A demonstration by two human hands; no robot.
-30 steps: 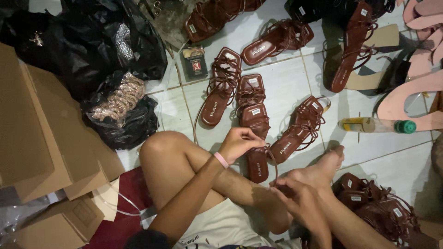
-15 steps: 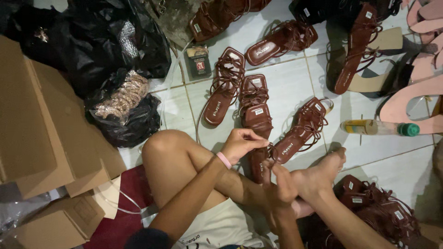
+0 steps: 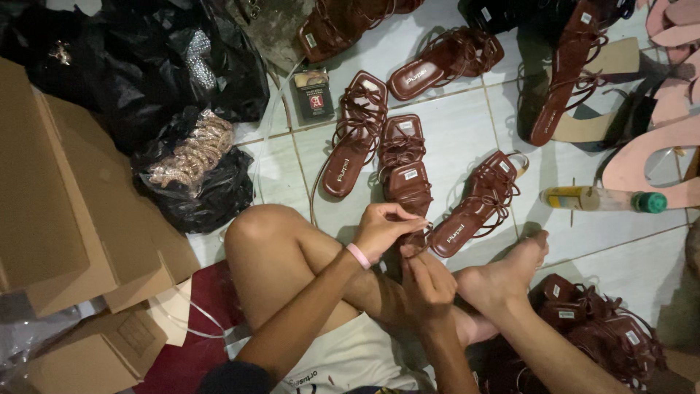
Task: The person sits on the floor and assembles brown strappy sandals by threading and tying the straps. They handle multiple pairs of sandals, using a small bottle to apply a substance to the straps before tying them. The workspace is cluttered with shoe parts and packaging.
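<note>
We pinch a brown sandal (image 3: 410,191) with the left hand (image 3: 383,230), fingers curled shut on its near end, while the right hand (image 3: 426,281) closes its fingertips on the same end from 6 o'clock. The sandal lies on the tiled floor (image 3: 459,124) just past our knee (image 3: 262,233). At 3 o'clock lies another sandal (image 3: 477,201), at 11 o'clock a third (image 3: 355,135). A bottle (image 3: 601,199) lies farther toward 3 o'clock, black bags (image 3: 197,182) toward 9.
</note>
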